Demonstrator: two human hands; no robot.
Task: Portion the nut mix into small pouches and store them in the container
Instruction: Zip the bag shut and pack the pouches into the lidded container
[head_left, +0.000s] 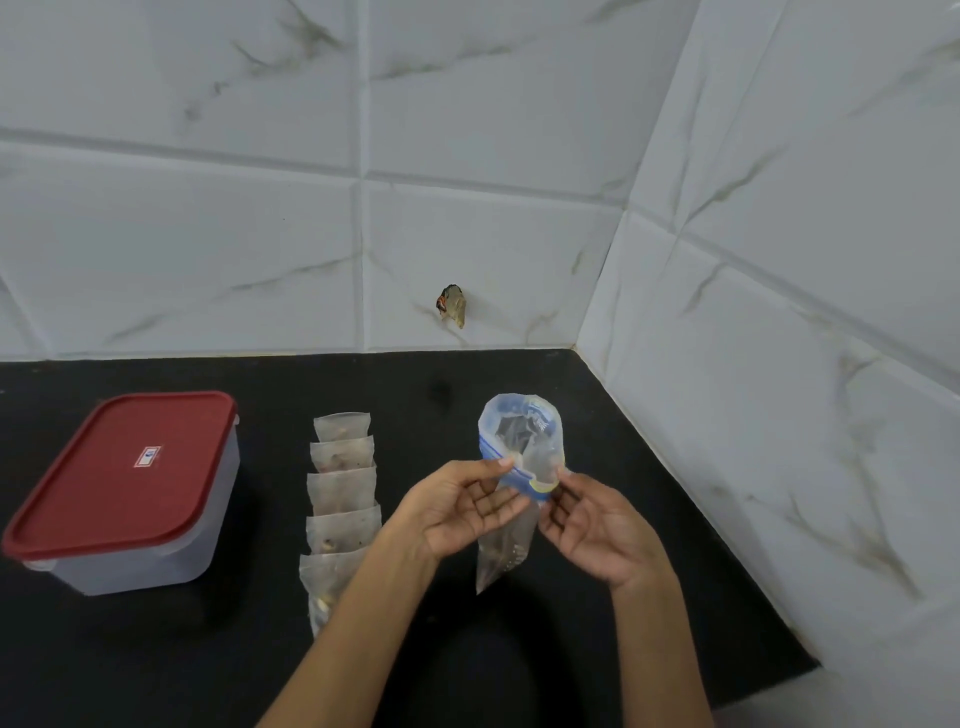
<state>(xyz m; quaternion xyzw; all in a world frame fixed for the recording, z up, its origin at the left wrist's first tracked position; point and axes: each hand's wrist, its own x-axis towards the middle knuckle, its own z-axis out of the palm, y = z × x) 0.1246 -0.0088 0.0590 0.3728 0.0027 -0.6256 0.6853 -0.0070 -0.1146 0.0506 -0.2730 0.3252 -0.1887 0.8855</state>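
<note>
Holding a clear zip-top plastic bag with a blue seal strip (519, 467) upright between them, both hands pinch its mouth — the left hand (457, 512) grips the near-left part of the rim between thumb and fingers, the right hand (597, 525) nips the near-right part. The bag's long axis runs from its gaping round mouth, tilted away toward the far wall, down to a thin, limp bottom corner near the black surface (156, 649); it looks almost spent, little showing inside. Left of the hands, a near-to-far row of small translucent filled pouches (343, 499) lies overlapping — the left hand is nearer them. Farther left stands the frosted plastic container with a red lid (124, 488), lid on, so storing is likely next.
</note>
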